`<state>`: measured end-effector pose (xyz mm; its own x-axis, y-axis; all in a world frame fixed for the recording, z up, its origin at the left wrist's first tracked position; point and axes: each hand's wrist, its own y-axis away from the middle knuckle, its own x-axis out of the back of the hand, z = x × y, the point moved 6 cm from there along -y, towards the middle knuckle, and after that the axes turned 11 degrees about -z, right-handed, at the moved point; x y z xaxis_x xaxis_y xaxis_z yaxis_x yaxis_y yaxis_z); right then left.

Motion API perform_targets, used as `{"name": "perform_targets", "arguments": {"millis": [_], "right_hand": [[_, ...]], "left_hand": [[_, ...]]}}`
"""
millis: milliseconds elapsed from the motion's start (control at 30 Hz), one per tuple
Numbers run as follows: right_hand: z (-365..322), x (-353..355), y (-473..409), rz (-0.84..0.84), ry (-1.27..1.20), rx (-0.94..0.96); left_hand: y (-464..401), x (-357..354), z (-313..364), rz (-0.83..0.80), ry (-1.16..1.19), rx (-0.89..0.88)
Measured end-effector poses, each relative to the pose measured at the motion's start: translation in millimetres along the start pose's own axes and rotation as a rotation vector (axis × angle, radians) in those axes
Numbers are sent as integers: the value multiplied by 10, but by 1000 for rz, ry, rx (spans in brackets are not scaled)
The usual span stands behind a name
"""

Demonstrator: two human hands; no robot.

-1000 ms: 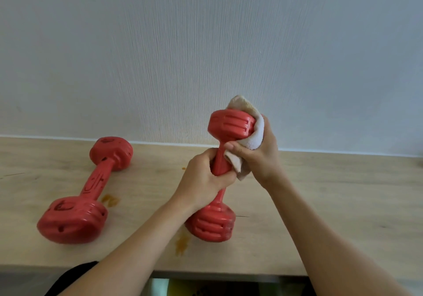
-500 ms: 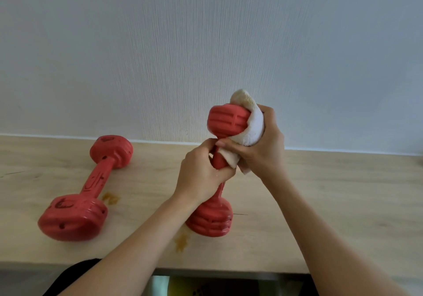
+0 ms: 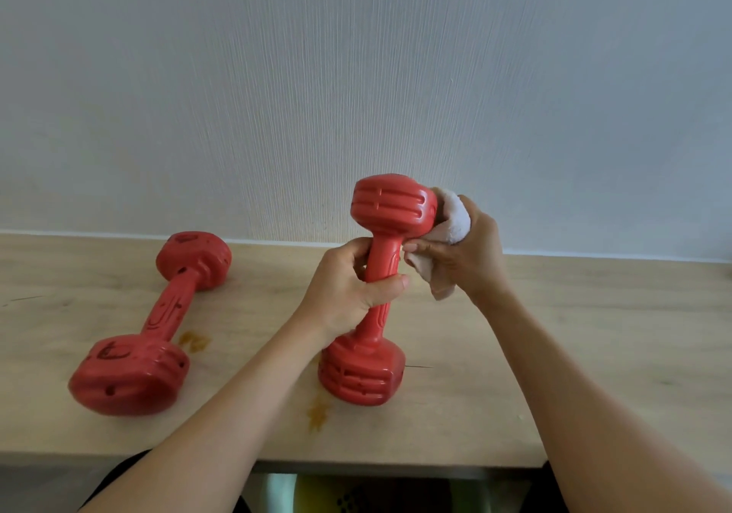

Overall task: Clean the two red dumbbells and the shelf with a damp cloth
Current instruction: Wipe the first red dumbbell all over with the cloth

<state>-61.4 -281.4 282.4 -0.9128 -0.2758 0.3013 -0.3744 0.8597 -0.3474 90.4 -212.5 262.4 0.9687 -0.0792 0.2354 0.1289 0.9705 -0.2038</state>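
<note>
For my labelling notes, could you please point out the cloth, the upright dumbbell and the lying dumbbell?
cloth (image 3: 455, 219), head view, bunched top fold.
upright dumbbell (image 3: 390, 205), head view, upper head.
lying dumbbell (image 3: 168, 308), head view, handle.

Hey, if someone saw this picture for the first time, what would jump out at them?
Probably the upright red dumbbell at centre, standing on the wooden shelf: the left hand grips its handle while the right hand presses a white cloth against its top head. Next, the second red dumbbell lying at left, with brownish stains on the shelf nearby.
</note>
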Motion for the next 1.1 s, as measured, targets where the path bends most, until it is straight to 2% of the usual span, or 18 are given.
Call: {"name": "perform_targets", "arguments": {"millis": [133, 300, 500, 567, 667, 767, 867, 967, 1100], "right_hand": [[30, 26, 38, 10, 8, -82], [-45, 95, 125, -63, 172, -178], [-433, -111, 357, -332, 150, -266], [-544, -194, 382, -365, 321, -257], [-577, -370, 386, -398, 705, -263], [-527, -590, 398, -446, 877, -222], [-432, -628, 349, -372, 883, -173], [-342, -613, 319, -327, 741, -147], [-314, -540, 312, -234, 640, -59]], "left_hand": [[36, 11, 15, -37, 51, 21], [104, 158, 99, -52, 102, 47], [237, 391, 37, 54, 230, 137], [260, 414, 45, 111, 276, 130], [241, 385, 98, 168, 296, 75], [207, 318, 196, 177, 287, -20], [193, 257, 239, 165, 312, -86], [182, 221, 235, 145, 327, -104], [193, 185, 349, 53, 189, -186]]}}
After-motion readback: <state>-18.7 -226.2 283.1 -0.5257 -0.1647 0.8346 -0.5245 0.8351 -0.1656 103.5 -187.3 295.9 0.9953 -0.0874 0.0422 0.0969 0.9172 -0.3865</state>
